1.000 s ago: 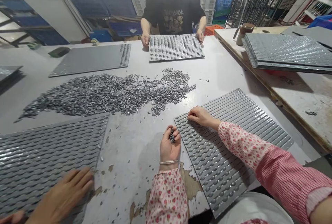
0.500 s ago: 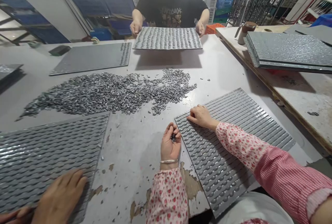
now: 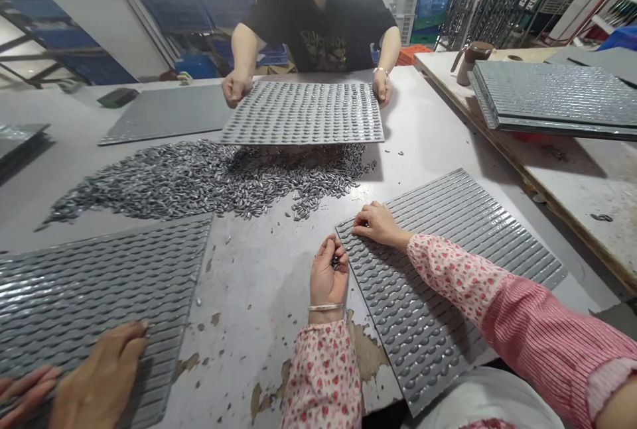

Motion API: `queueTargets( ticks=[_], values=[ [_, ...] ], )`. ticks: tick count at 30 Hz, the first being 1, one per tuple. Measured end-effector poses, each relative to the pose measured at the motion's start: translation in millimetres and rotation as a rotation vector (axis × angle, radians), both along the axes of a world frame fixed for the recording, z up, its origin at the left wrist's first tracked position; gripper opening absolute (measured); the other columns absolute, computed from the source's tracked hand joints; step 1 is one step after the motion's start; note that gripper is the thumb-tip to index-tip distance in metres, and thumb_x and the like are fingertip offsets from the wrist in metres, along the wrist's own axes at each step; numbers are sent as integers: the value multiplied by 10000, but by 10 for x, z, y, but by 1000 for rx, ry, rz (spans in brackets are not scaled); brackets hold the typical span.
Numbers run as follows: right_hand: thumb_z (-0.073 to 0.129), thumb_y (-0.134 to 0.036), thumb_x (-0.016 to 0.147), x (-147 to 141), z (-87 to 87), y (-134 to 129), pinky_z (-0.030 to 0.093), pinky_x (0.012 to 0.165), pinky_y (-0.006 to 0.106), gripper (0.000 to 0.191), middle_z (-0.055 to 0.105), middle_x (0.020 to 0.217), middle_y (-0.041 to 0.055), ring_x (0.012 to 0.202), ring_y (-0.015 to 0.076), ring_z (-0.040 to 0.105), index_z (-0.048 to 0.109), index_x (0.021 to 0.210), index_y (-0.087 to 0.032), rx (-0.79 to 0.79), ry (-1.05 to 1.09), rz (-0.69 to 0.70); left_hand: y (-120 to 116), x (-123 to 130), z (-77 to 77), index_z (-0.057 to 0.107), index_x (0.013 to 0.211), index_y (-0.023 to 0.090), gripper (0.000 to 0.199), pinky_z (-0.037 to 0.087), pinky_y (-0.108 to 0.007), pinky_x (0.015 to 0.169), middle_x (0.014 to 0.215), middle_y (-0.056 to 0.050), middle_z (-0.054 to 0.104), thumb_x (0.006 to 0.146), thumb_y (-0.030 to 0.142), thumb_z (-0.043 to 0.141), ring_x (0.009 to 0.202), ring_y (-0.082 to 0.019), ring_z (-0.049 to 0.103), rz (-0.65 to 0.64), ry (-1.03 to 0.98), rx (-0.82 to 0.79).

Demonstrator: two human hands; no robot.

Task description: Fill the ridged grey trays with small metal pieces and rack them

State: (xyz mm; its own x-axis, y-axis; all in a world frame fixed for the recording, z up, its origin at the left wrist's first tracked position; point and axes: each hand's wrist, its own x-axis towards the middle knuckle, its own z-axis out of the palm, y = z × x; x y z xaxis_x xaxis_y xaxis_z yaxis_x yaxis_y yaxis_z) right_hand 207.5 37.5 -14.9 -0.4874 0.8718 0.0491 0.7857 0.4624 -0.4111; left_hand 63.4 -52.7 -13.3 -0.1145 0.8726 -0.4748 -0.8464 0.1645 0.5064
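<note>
Small dark grey, seed-shaped pieces (image 3: 336, 261) lie in the curled fingers of my left hand (image 3: 328, 281), palm up beside the near-left edge of a grey ridged sheet (image 3: 478, 230). Over the sheet's far-left corner is my right hand (image 3: 381, 225), fingers bent and pressed together at its surface. Whatever sits between those fingertips is hidden or too small to name. Rows of oval bumps line the sheet's left part; its right part shows plain straight ridges.
A pile of seed-shaped pieces (image 3: 189, 180) spreads across the table. Opposite, a person holds up a studded sheet (image 3: 303, 114) above it. At left, another person's hands (image 3: 102, 376) work on a similar sheet (image 3: 99, 283). Stacked sheets (image 3: 557, 97) lie on the right-hand bench (image 3: 587, 197).
The person opposite has brought their sheet lower and nearer, over the pile. My right hand has shifted slightly left; my left hand stays nearly still. The neighbour's hand at left has moved a little left.
</note>
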Motion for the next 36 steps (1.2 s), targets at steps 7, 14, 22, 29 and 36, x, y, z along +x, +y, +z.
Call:
queueTargets(
  ticks=[7, 14, 22, 29, 36],
  values=[
    [635, -395, 808, 19, -83, 31, 336, 736, 295, 202, 636, 796, 22, 810, 173, 496, 679, 789, -199, 32, 206, 9, -16, -57, -48, 559, 869, 178, 210, 355, -187, 480, 757, -9, 521, 805, 378, 561, 555, -79, 432, -52, 820, 11],
    [502, -348, 856, 747, 128, -289, 397, 671, 270, 239, 620, 727, 23, 705, 156, 544, 624, 746, -175, -26, 509, -144, -44, -206, -120, 589, 810, 198, 66, 343, -387, 916, 913, -76, 538, 798, 221, 528, 1003, -234, 465, -63, 1502, 16],
    [518, -507, 799, 1951, 202, -1080, 401, 610, 267, 354, 605, 672, 21, 638, 161, 535, 623, 720, -179, -129, 619, -487, -64, -185, -196, 608, 800, 197, 63, 161, -518, 1037, 1071, -108, 564, 767, 209, 556, 1170, -299, 401, 52, 1653, 1],
    [633, -548, 710, 2129, 162, -1000, 387, 571, 232, 377, 592, 667, 3, 598, 110, 500, 619, 725, -172, -268, 989, -579, -16, -551, -32, 525, 1103, 180, 264, 409, -383, 915, 1157, -104, 546, 862, 276, 476, 1090, -207, 513, 334, 1283, -99],
    [661, -387, 731, 1495, 389, 128, 415, 565, 194, 210, 630, 804, 23, 673, 103, 537, 611, 780, -189, -547, 1297, -582, 524, -1197, 226, 542, 1136, 151, 341, 505, -400, 780, 1117, -94, 574, 868, 359, 511, 933, -195, 580, 357, 748, -216]
  ],
)
